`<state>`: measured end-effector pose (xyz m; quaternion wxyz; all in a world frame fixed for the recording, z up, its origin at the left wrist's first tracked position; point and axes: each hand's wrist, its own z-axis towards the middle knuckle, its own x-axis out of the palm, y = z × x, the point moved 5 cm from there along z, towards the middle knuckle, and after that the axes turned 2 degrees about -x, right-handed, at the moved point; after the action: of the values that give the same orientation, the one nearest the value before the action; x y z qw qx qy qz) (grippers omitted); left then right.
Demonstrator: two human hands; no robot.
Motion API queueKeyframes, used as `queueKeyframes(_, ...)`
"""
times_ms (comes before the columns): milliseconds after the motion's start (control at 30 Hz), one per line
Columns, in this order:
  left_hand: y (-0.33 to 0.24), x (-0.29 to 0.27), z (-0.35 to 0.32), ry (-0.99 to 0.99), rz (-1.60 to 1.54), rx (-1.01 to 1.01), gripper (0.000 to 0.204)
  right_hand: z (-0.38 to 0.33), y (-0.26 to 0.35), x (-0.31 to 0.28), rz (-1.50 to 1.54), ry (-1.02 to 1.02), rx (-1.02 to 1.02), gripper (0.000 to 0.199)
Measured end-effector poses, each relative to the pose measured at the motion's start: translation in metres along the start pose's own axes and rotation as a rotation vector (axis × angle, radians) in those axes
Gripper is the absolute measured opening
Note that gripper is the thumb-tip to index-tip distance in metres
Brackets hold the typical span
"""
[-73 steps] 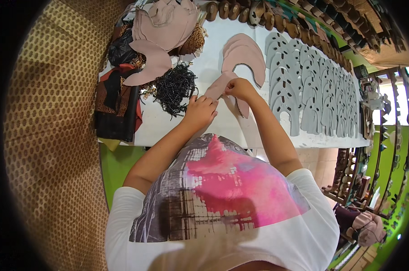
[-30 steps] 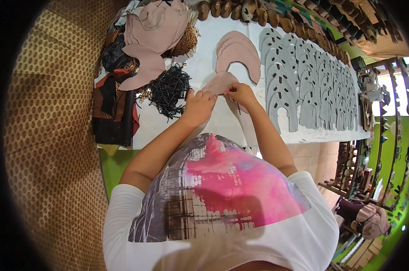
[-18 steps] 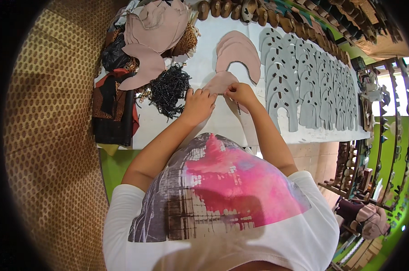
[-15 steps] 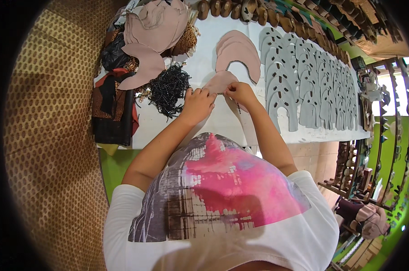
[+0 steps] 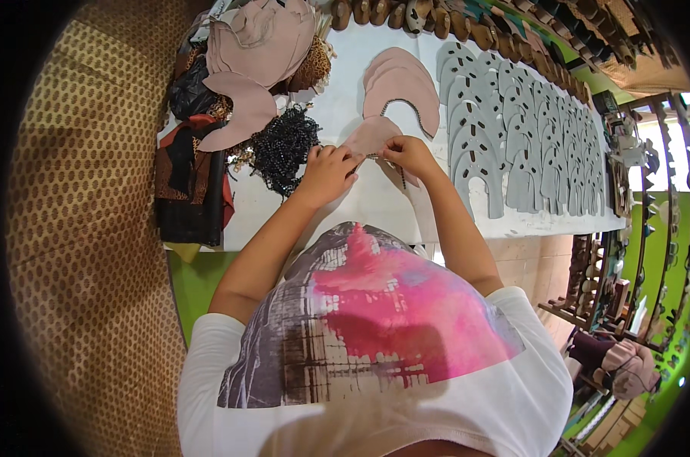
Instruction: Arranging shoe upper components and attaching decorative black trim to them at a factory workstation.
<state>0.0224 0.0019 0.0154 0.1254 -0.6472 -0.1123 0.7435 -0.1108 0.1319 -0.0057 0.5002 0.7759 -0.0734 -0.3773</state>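
Note:
A pink curved leather shoe piece [image 5: 369,135] lies on the white table [image 5: 360,202] right in front of me. My left hand [image 5: 328,171] pinches its near edge. My right hand [image 5: 408,154] holds the same piece beside it, with a thin dark beaded strand [image 5: 403,180] hanging from my fingers. A second strand of beads runs along the edge of the stacked pink pieces [image 5: 402,85] just beyond my hands. A heap of black beaded chain [image 5: 284,146] sits to the left of my left hand.
Rows of grey cut-out shoe pieces [image 5: 505,129] cover the right side of the table. Pink leather cuts [image 5: 257,53] and dark fabric bundles [image 5: 189,183] pile up at the left end. Shoe lasts [image 5: 466,27] line the far edge. Shelving [image 5: 634,251] stands at the right.
My hands have stayed on the pink piece and shifted only slightly. The view has tilted a little.

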Motion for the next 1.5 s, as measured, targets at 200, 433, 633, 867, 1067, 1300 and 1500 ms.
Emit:
queueKeyframes(200,0.001,0.0,-0.002,-0.034,0.003,0.008,0.042,0.0,0.002,0.001,0.08,0.035,0.023,0.018)
queueKeyframes(433,0.001,0.003,-0.002,-0.04,0.031,0.01,0.046,0.0,-0.002,-0.002,0.132,0.036,0.076,0.018)
queueKeyframes(633,0.001,0.003,-0.003,-0.095,0.03,0.015,0.046,0.0,0.0,0.002,0.092,-0.024,0.099,0.019)
queueKeyframes(867,-0.001,0.007,-0.008,-0.105,0.069,0.093,0.041,-0.001,0.005,0.001,0.054,-0.069,0.068,0.02)
queueKeyframes(1067,-0.002,0.01,-0.01,-0.108,0.134,0.105,0.039,-0.003,0.012,0.004,0.1,-0.028,0.19,0.015)
queueKeyframes(1300,-0.005,0.012,-0.013,-0.117,0.168,0.078,0.04,-0.001,0.015,0.002,0.07,-0.071,0.099,0.015)
queueKeyframes(1500,-0.006,0.011,-0.012,-0.097,0.161,0.035,0.039,-0.006,0.021,0.003,0.016,-0.036,0.109,0.014)
